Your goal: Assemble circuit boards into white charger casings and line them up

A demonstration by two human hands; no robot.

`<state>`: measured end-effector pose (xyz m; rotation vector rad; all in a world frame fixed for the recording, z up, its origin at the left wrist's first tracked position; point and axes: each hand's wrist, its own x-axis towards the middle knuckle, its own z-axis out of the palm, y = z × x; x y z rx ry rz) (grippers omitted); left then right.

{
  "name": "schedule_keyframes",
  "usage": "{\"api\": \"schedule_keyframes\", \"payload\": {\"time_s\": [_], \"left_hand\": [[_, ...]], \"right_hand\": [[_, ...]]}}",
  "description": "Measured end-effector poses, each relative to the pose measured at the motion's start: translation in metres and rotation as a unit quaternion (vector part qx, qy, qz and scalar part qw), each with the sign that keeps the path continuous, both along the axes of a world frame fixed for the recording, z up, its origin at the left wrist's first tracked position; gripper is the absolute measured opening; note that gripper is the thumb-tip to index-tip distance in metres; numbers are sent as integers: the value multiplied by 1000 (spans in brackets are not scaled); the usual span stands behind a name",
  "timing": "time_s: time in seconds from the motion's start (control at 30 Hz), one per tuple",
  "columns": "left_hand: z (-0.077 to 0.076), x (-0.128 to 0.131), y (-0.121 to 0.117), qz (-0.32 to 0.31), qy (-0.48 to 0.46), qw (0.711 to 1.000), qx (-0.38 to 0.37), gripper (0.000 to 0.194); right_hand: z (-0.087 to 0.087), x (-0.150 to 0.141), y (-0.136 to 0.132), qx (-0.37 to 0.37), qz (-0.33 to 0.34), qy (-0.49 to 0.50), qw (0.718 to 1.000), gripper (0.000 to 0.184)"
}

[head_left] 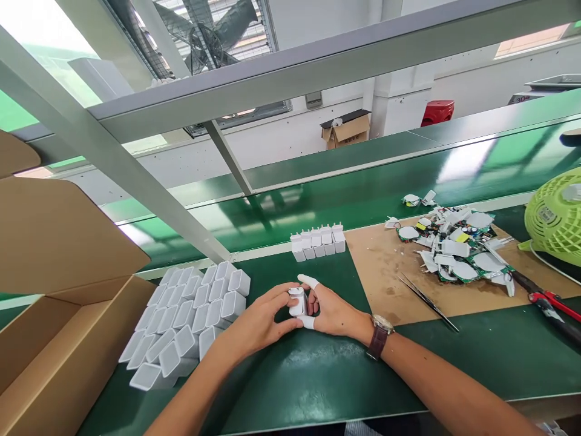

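Note:
Between my two hands, over the green bench, is a small white plastic charger housing (297, 303). My left hand (267, 312) holds it from the left, fingertips and thumb closed on it. My right hand (333, 312) is closed round its right side, with white finger cots on the thumb and index finger and a watch (380, 336) at the wrist. Part of the housing is hidden by the fingers. To the left of my hands, rows of white open-topped plastic cases (181, 315) stand close together. Beyond my hands is a short row of white plug chargers (318, 242) with pins upward.
An open cardboard box (77, 351) stands at the left. On a brown cardboard sheet (381, 278) at the right lie a pile of circuit boards with white parts (463, 248), tweezers (429, 301) and red-and-black pliers (544, 303). A green fan (556, 215) stands behind them.

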<state>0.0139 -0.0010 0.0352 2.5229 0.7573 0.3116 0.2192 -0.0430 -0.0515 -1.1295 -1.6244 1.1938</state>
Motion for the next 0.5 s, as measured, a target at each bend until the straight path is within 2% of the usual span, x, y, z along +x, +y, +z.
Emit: {"api": "schedule_keyframes", "payload": {"time_s": [0.13,0.2,0.33,0.4,0.5], "left_hand": [[4,2,15,-11,2,1000,-26,13],[3,-1,37,39,-7,999,-20,15],[-1,-7,92,194,-19,981,-23,31],[-4,-5,112,214,-26,976,-31,36],[-12,8,127,224,-46,973,-45,39]], "right_hand": [[-5,1,-2,20,-6,-25,999,99],[-5,1,-4,36,-10,-48,998,97],[0,1,-8,53,-16,-82,995,86],[0,1,-8,57,-14,-90,994,82],[-4,0,-7,67,-11,-98,993,78]]}}
